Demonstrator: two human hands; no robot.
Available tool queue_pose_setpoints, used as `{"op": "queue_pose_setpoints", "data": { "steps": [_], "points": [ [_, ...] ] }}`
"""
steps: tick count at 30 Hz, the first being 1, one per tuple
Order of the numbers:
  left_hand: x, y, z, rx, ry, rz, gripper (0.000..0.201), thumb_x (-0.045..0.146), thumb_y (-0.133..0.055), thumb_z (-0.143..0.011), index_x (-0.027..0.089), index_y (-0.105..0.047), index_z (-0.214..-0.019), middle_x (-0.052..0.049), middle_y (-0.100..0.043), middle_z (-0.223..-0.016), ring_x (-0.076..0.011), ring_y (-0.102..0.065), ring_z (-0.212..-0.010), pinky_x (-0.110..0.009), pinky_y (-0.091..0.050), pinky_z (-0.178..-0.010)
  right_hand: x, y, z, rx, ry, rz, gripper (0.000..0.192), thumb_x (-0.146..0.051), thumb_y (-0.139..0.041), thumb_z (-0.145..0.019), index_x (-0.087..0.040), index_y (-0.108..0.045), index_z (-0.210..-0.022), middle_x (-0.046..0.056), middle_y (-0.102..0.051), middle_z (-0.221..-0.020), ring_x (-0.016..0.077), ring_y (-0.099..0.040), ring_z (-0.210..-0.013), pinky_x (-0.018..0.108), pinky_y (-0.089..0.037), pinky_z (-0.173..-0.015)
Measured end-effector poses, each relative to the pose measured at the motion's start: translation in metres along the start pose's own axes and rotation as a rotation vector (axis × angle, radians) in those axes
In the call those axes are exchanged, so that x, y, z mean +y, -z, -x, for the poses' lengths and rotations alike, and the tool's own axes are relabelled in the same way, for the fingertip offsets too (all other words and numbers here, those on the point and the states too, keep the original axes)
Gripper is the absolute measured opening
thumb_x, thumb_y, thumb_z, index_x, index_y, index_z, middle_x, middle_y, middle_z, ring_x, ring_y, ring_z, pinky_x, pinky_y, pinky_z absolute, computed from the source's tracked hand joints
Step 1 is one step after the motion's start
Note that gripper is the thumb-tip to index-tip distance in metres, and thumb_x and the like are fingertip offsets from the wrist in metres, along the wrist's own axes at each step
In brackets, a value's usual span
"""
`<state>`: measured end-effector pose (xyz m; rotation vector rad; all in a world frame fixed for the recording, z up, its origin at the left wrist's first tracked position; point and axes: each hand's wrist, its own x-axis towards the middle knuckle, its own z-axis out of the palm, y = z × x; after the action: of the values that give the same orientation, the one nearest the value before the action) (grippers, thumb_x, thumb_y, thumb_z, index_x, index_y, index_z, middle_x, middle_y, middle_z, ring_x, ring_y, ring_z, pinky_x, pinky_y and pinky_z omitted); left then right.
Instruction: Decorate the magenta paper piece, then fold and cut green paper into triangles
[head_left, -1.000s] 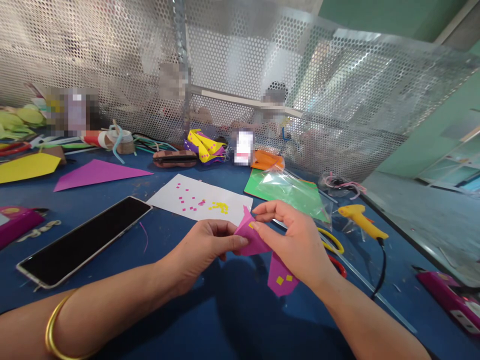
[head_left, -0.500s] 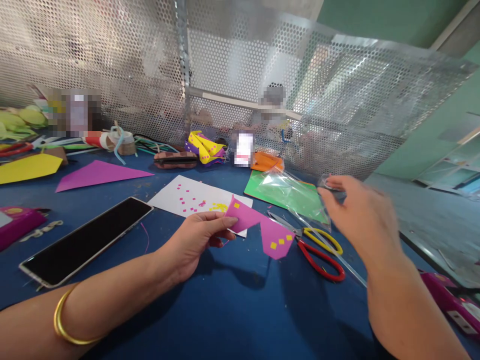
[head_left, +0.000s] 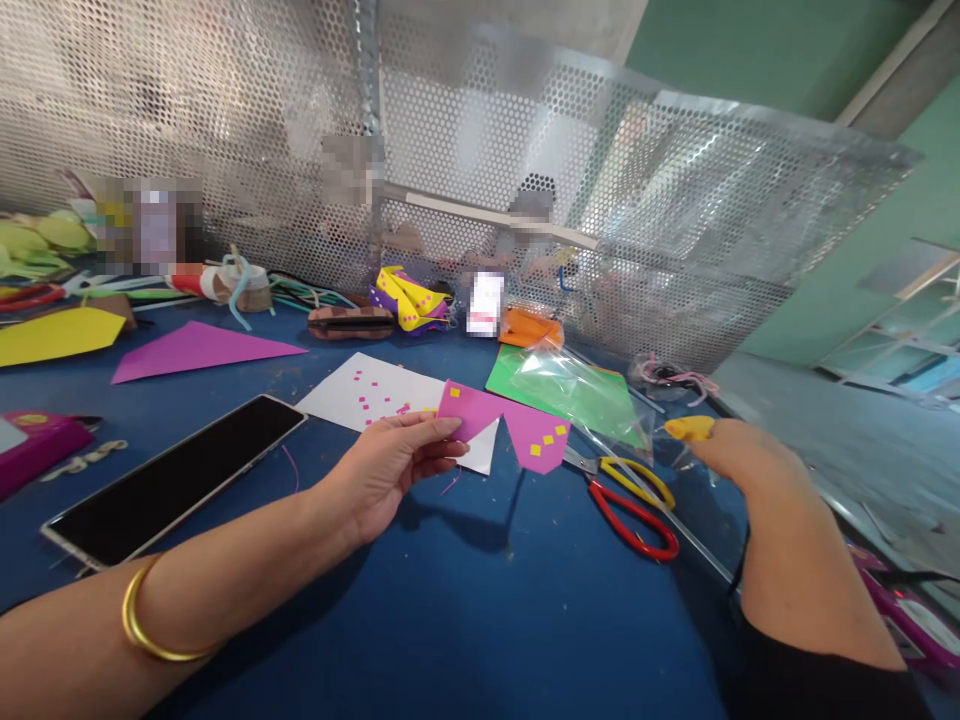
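My left hand pinches a pink paper cut-out by its left part, above the table. Small yellow squares sit on the cut-out, which has a notch along its lower edge. Off to the right, my right hand is wrapped round what looks like a glue gun with a yellow nozzle; most of it is hidden by the hand. Scissors with one yellow and one red handle lie between the hands. Behind the cut-out is a white sheet with pink and yellow paper bits on it.
A phone lies at left. Purple paper, yellow paper, a pencil case and a yellow-purple folded piece sit farther back. Green sheets lie under clear plastic. A perforated metal screen stands behind.
My right hand has moved down and right from the clear coil and now holds the yellow-nozzled glue gun. My left hand has raised the pink cut-out slightly and shifted it left.
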<state>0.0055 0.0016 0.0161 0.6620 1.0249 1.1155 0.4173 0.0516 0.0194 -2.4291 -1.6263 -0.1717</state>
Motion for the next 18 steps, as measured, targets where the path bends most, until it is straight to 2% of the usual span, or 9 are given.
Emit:
{"op": "queue_pose_setpoints", "data": {
  "steps": [2,4,6,8,10,11,13,15,18],
  "points": [
    [0.0,0.0,0.0,-0.002,-0.002,-0.014,0.001,0.014,-0.076,-0.076,0.013,-0.076,-0.075,-0.003,-0.074,-0.072,-0.0122,-0.069,-0.065,-0.019,-0.056,-0.062,-0.004,0.007,0.005,0.037,-0.065,0.01,0.022,-0.033,-0.069,-0.065,-0.021,-0.057,-0.051,0.018,-0.063,-0.058,0.0433,-0.067,-0.068,0.053,-0.045,-0.059],
    [0.0,0.0,0.002,-0.008,-0.014,-0.06,0.004,0.018,-0.078,-0.076,0.014,-0.076,-0.075,-0.003,-0.073,-0.069,-0.0119,-0.068,-0.065,-0.019,-0.054,-0.06,-0.016,0.018,0.015,0.125,-0.038,-0.04,0.02,-0.038,-0.066,-0.072,-0.022,-0.064,-0.06,0.018,-0.068,-0.068,0.0406,-0.068,-0.074,0.052,-0.045,-0.063],
    [-0.001,0.0,0.006,-0.02,-0.04,-0.132,0.009,0.023,-0.079,-0.075,0.015,-0.076,-0.075,-0.003,-0.073,-0.067,-0.0116,-0.067,-0.064,-0.018,-0.051,-0.058,-0.041,0.028,0.031,0.255,0.071,-0.163,0.023,-0.042,-0.056,-0.084,-0.023,-0.07,-0.08,0.016,-0.072,-0.083,0.0349,-0.069,-0.082,0.048,-0.047,-0.069],
    [-0.003,-0.001,0.009,-0.037,-0.074,-0.203,0.013,0.027,-0.079,-0.073,0.015,-0.076,-0.073,-0.003,-0.073,-0.065,-0.0116,-0.065,-0.063,-0.018,-0.048,-0.057,-0.076,0.034,0.054,0.402,0.179,-0.304,0.026,-0.04,-0.05,-0.091,-0.024,-0.069,-0.098,0.01,-0.072,-0.093,0.0289,-0.069,-0.091,0.044,-0.05,-0.076],
    [-0.005,-0.002,0.013,-0.049,-0.107,-0.253,0.015,0.029,-0.079,-0.072,0.015,-0.075,-0.069,-0.004,-0.072,-0.063,-0.0121,-0.064,-0.063,-0.02,-0.048,-0.059,-0.115,0.036,0.084,0.523,0.446,-0.539,0.017,-0.035,-0.057,-0.092,-0.025,-0.069,-0.09,0.005,-0.071,-0.097,0.024,-0.067,-0.096,0.042,-0.051,-0.087],
    [-0.006,-0.003,0.014,-0.052,-0.12,-0.271,0.016,0.03,-0.078,-0.072,0.016,-0.074,-0.067,-0.003,-0.072,-0.062,-0.0123,-0.064,-0.063,-0.02,-0.048,-0.06,-0.134,0.035,0.1,0.551,0.588,-0.648,0.011,-0.031,-0.061,-0.09,-0.025,-0.069,-0.086,0.003,-0.071,-0.094,0.0227,-0.066,-0.094,0.042,-0.05,-0.089],
    [-0.008,-0.006,0.016,-0.066,-0.142,-0.293,0.016,0.03,-0.078,-0.072,0.016,-0.074,-0.067,-0.003,-0.072,-0.062,-0.0126,-0.064,-0.063,-0.021,-0.048,-0.061,-0.164,0.032,0.129,0.532,0.75,-0.684,0.004,-0.027,-0.068,-0.087,-0.025,-0.07,-0.089,0.003,-0.07,-0.095,0.0215,-0.065,-0.094,0.041,-0.051,-0.088],
    [-0.01,-0.008,0.018,-0.091,-0.157,-0.303,0.015,0.031,-0.077,-0.072,0.016,-0.075,-0.069,-0.003,-0.073,-0.065,-0.0124,-0.064,-0.064,-0.022,-0.048,-0.062,-0.182,0.029,0.15,0.52,0.82,-0.671,0.006,-0.022,-0.069,-0.086,-0.023,-0.07,-0.092,0.005,-0.069,-0.098,0.0215,-0.064,-0.096,0.042,-0.05,-0.091],
    [-0.013,-0.01,0.022,-0.102,-0.174,-0.306,0.013,0.029,-0.076,-0.071,0.017,-0.074,-0.068,-0.001,-0.072,-0.065,-0.012,-0.063,-0.063,-0.021,-0.048,-0.062,-0.192,0.022,0.161,0.576,0.843,-0.634,0.008,-0.018,-0.068,-0.087,-0.021,-0.069,-0.094,0.006,-0.07,-0.099,0.0213,-0.065,-0.096,0.047,-0.043,-0.1]
  ]
}}
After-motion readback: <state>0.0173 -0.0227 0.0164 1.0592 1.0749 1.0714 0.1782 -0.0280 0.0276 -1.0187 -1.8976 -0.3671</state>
